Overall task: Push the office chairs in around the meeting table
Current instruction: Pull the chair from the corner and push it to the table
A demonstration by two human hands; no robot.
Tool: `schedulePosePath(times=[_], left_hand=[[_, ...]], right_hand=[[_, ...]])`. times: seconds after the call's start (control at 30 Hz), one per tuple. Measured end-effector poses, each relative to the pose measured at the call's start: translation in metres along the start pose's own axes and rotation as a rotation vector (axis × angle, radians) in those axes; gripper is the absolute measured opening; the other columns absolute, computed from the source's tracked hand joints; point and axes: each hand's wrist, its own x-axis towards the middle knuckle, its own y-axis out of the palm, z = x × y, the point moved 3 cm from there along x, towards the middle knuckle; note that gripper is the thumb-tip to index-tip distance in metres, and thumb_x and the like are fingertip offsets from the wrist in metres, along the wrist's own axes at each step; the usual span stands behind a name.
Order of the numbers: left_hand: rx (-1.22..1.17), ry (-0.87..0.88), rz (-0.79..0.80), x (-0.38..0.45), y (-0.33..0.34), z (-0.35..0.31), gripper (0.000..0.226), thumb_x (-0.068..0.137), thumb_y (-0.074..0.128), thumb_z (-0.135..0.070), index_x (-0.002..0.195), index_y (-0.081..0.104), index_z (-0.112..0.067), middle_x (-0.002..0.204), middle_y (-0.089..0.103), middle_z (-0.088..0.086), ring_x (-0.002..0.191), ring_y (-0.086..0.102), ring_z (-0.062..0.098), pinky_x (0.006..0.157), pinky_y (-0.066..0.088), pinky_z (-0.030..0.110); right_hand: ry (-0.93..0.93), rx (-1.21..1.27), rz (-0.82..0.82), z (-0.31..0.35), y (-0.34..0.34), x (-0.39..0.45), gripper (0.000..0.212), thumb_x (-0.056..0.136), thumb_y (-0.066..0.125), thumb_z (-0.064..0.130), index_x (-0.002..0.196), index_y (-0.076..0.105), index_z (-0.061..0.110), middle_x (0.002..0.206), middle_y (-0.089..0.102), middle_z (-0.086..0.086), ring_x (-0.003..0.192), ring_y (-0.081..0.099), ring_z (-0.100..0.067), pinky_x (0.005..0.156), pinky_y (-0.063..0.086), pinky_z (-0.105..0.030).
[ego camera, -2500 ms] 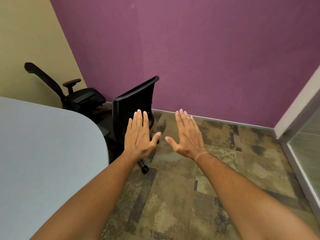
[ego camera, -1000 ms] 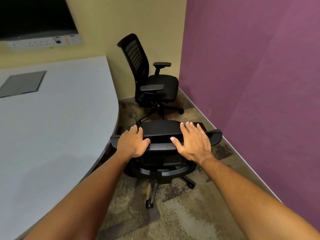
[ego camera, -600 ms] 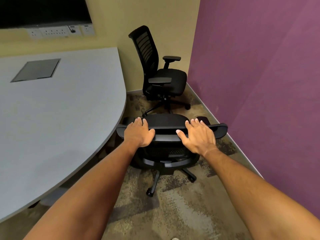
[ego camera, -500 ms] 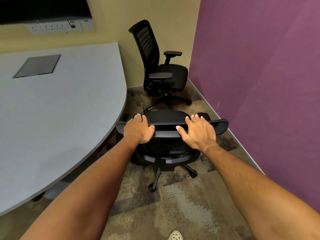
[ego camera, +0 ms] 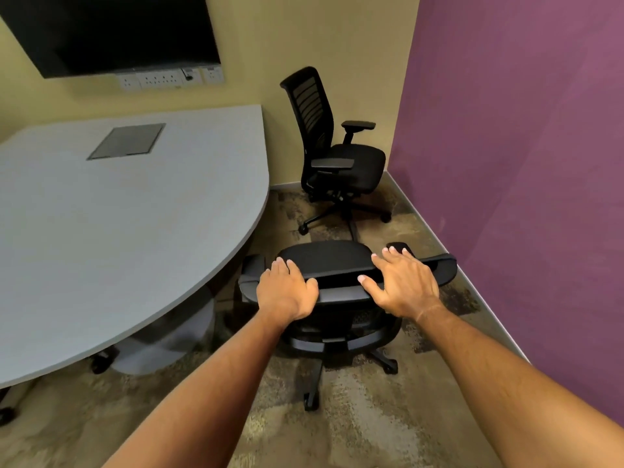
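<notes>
A black office chair (ego camera: 337,261) stands with its back toward me, just off the curved right edge of the grey meeting table (ego camera: 118,214). My left hand (ego camera: 287,292) grips the top edge of the chair's back on its left side, fingers curled over it. My right hand (ego camera: 401,285) rests on the right side of the same edge, fingers laid fairly straight over the top and thumb on the near side. A second black office chair (ego camera: 337,163) stands in the far corner, turned away from the table.
A purple wall (ego camera: 523,163) runs close along the right, a yellow wall with a dark screen (ego camera: 111,32) and sockets at the back. A grey hatch (ego camera: 126,140) is set in the tabletop. Patterned carpet (ego camera: 354,427) lies around the chair's wheeled base.
I turned from the purple wall toward the table corner and put both hands on the near chair's back. In the last second the chair and hands stay nearly still while my view drew back slightly.
</notes>
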Motion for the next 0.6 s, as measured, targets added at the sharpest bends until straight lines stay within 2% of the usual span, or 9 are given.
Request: schedulePosePath(times=[0.13, 0.33, 0.6], left_hand=[[-0.029, -0.072, -0.005, -0.014, 0.010, -0.021, 0.067, 0.094, 0.025, -0.048, 0.138, 0.038, 0.001, 0.143, 0.040, 0.023, 0.132, 0.037, 0.035, 0.111, 0.031, 0.045], [-0.069, -0.215, -0.068, -0.029, 0.015, -0.049, 0.065, 0.090, 0.024, -0.045, 0.130, 0.044, 0.002, 0.135, 0.046, 0.023, 0.126, 0.042, 0.034, 0.108, 0.034, 0.045], [-0.112, -0.401, -0.048, -0.044, 0.017, -0.073, 0.068, 0.091, 0.023, -0.044, 0.138, 0.038, 0.002, 0.144, 0.039, 0.025, 0.134, 0.037, 0.035, 0.113, 0.030, 0.045]], right_hand=[[-0.072, 0.000, 0.017, -0.022, 0.001, 0.001, 0.088, 0.085, 0.018, 0.069, 0.137, 0.053, 0.008, 0.139, 0.053, -0.015, 0.136, 0.042, -0.029, 0.118, 0.024, -0.044], [-0.218, 0.033, 0.032, -0.049, 0.002, 0.015, 0.084, 0.086, 0.024, 0.067, 0.136, 0.053, 0.007, 0.139, 0.054, -0.016, 0.135, 0.043, -0.029, 0.118, 0.025, -0.044], [-0.376, 0.084, 0.008, -0.061, 0.002, 0.033, 0.084, 0.085, 0.025, 0.067, 0.135, 0.054, 0.005, 0.139, 0.054, -0.018, 0.135, 0.043, -0.030, 0.118, 0.022, -0.042]])
